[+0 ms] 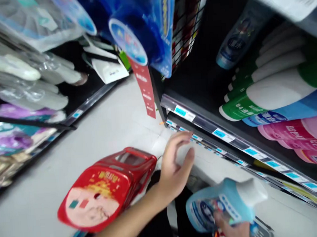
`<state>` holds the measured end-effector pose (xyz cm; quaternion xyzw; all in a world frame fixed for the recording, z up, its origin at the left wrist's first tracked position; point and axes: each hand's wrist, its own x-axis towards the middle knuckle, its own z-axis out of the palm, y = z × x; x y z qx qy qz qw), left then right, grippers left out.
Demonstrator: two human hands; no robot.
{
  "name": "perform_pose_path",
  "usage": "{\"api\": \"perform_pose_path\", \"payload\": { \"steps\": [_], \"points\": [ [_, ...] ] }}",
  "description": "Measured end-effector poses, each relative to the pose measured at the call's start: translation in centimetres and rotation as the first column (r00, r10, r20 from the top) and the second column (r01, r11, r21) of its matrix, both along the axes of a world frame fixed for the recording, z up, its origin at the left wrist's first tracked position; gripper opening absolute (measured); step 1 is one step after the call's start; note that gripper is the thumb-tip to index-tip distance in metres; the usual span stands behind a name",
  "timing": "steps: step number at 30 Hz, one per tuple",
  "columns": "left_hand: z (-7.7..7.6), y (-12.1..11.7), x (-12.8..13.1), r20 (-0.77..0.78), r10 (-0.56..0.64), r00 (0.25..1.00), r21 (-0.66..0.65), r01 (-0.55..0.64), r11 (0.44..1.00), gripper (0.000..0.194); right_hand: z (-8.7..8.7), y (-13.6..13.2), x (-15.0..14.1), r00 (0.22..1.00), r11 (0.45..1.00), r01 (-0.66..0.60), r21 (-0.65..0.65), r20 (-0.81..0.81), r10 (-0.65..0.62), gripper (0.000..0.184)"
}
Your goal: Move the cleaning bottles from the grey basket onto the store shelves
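Note:
My right hand [232, 229] grips a light-blue bleach bottle [207, 210] with a white cap, tilted so the cap points right. Only part of that hand shows, at the bottom edge. My left hand [174, 167] is in mid-air in front of the shelf, its fingers curved and its thumb apart, holding nothing. Deeper on the black shelf [194, 82] lies a similar blue bottle [233, 47]. Green-and-white disinfectant bottles [243, 104] and pink bottles [285, 135] stand in rows to the right.
A red plastic box-like object [104, 193] with a printed face is left of my legs. Blue packages [142, 33] hang at the shelf's end above a red price strip [144, 89]. Another rack [90, 97] with wrapped goods lines the left. Pale floor [115, 117] runs between.

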<state>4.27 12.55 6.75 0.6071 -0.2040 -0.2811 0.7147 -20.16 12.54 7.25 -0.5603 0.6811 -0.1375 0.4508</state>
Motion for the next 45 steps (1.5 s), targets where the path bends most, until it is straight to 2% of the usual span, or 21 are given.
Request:
{"api": "perform_pose_path", "payload": {
  "steps": [1,3,5,7,10,14,19,23,34,45],
  "points": [
    [-1.0,3.0,-1.9,-0.054,0.048,0.997,0.097,-0.042,0.994,0.019,-0.3,-0.7,0.1,1.0,1.0,-0.007,0.018,0.019,0.006,0.052],
    [-3.1,7.5,-5.6,-0.204,0.074,0.976,0.275,-0.016,0.961,0.022,-1.0,-1.9,0.8,0.993,0.998,-0.001,0.057,0.116,-0.005,0.057],
    [-4.6,9.9,-8.5,-0.327,0.063,0.943,0.358,0.062,0.931,0.033,-1.8,-2.9,1.9,0.98,0.996,0.007,0.09,0.196,-0.025,0.057],
    [-5.2,10.9,-10.5,-0.387,0.008,0.922,0.358,0.142,0.923,0.043,-2.3,-3.5,3.4,0.969,0.993,0.027,0.112,0.241,-0.054,0.057],
    [-5.3,11.2,-11.7,-0.371,-0.087,0.924,0.319,0.215,0.923,0.058,-2.5,-3.8,5.7,0.949,0.985,0.067,0.158,0.295,-0.112,0.056],
    [-5.7,11.5,-11.5,-0.313,-0.088,0.946,0.331,0.195,0.923,0.065,-2.9,-3.6,7.0,0.932,0.978,0.044,0.206,0.344,-0.115,0.054],
    [-6.7,12.4,-11.5,-0.353,-0.085,0.932,0.344,0.214,0.914,0.066,-3.9,-3.3,6.2,0.948,0.98,-0.065,0.187,0.319,0.002,0.049],
    [-7.1,12.7,-11.8,-0.334,-0.092,0.938,0.334,0.209,0.919,0.064,-4.1,-3.1,6.0,0.951,0.979,-0.078,0.189,0.308,0.016,0.052],
    [-7.0,12.6,-11.6,-0.322,-0.06,0.945,0.338,0.174,0.925,0.062,-4.6,-3.0,5.8,0.956,0.98,-0.078,0.184,0.291,0.021,0.057],
    [-7.0,12.4,-11.6,-0.347,-0.046,0.937,0.349,0.174,0.921,0.061,-5.2,-3.3,5.2,0.967,0.986,-0.13,0.106,0.232,0.103,0.057]
  ]
}}
